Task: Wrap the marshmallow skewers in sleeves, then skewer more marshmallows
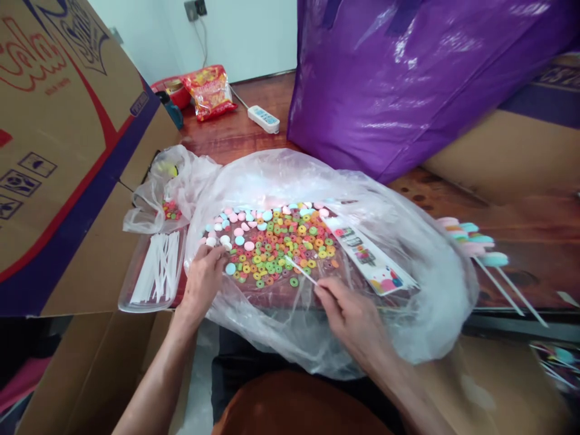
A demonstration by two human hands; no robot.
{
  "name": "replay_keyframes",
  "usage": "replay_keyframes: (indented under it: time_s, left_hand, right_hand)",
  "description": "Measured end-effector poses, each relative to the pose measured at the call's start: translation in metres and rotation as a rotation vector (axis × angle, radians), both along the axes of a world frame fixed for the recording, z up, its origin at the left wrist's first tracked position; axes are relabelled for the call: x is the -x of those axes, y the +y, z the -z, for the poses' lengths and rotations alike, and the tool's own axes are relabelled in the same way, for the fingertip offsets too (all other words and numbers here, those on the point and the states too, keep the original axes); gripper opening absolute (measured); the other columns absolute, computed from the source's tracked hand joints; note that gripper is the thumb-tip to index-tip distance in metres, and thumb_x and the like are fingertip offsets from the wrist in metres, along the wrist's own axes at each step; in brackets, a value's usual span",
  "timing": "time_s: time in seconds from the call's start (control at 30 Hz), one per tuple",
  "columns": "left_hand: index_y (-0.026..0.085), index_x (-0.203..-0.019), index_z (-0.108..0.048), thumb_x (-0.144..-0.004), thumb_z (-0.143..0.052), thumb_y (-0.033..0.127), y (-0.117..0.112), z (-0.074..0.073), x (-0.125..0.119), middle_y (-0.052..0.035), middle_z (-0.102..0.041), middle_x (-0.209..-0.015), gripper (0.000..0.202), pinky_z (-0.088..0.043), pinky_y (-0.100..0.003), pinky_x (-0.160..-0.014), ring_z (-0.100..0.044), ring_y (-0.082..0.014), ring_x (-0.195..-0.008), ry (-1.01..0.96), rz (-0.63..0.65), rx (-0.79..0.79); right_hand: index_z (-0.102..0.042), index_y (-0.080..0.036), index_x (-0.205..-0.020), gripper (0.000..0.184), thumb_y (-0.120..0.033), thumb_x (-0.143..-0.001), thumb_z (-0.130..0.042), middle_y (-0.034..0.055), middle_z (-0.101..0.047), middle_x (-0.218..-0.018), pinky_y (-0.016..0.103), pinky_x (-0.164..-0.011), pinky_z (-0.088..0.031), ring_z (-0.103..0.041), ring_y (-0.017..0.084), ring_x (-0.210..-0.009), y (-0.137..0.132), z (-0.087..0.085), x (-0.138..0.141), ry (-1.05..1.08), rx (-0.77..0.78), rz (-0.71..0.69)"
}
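My right hand pinches a thin white stick that points up and left over a spread of small ring-shaped candies in green, yellow, orange and red. At the left edge of that spread, the fingers of my left hand are bent together beside round pastel discs in pink, blue and white. Whatever those fingers may hold is hidden. Candies and discs lie on a clear plastic sheet or bag. A printed packet lies right of the rings.
Left stands a clear tray of white sticks, with a tied plastic bag behind. Finished candy sticks lie at the right. A large carton and a purple bag flank the table; a red snack packet and power strip are behind.
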State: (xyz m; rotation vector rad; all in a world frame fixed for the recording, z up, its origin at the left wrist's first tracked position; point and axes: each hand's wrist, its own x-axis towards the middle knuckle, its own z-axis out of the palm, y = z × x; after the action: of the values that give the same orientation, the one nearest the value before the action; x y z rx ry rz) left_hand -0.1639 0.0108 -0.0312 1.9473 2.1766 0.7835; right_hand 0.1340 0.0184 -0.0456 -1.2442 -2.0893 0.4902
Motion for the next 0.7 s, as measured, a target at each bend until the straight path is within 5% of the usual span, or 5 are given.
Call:
replay_keyframes:
  time_s: [0.2, 0.47, 0.57, 0.7]
  left_hand:
    - [0.019, -0.1, -0.067, -0.088, -0.06, 0.028, 0.007, 0.009, 0.018, -0.0083, -0.058, -0.095, 0.017, -0.052, -0.036, -0.08, -0.063, -0.0233, -0.083, 0.109, -0.154, 0.037]
    - [0.018, -0.106, -0.062, -0.087, -0.054, 0.02, 0.001, 0.007, 0.025, -0.009, -0.062, -0.094, 0.02, -0.052, -0.037, -0.077, -0.062, -0.0231, -0.078, 0.157, -0.227, 0.024]
    - [0.019, -0.11, -0.062, -0.089, -0.054, 0.022, 0.005, -0.002, 0.011, -0.0076, -0.064, -0.099, 0.023, -0.053, -0.034, -0.076, -0.063, -0.0194, -0.077, 0.021, -0.179, -0.096]
    - [0.022, -0.109, -0.067, -0.091, -0.055, 0.023, 0.024, -0.008, -0.018, -0.0067, -0.062, -0.102, 0.021, -0.054, -0.032, -0.082, -0.064, -0.0188, -0.089, -0.058, 0.058, -0.185]
  right_hand:
    - [-0.061, -0.019, -0.091, 0.023, -0.024, -0.102, -0.041, 0.0028, -0.071, -0.077, 0.025, -0.062, -0.046, -0.068, 0.016, -0.065, -0.003, 0.004, 0.012, -0.004, 0.034, -0.068]
    - [-0.063, -0.019, -0.091, 0.026, -0.026, -0.102, -0.041, 0.0038, -0.073, -0.079, 0.026, -0.063, -0.047, -0.069, 0.017, -0.066, -0.002, 0.006, 0.008, -0.001, 0.051, -0.047]
    - [-0.063, -0.019, -0.09, 0.026, -0.025, -0.102, -0.04, 0.0042, -0.073, -0.08, 0.026, -0.064, -0.048, -0.069, 0.017, -0.067, -0.002, 0.006, 0.011, 0.011, 0.067, -0.044]
    - [-0.064, -0.02, -0.091, 0.026, -0.026, -0.101, -0.041, 0.0047, -0.074, -0.082, 0.026, -0.065, -0.049, -0.07, 0.017, -0.07, -0.003, 0.006, 0.016, 0.023, 0.071, -0.046]
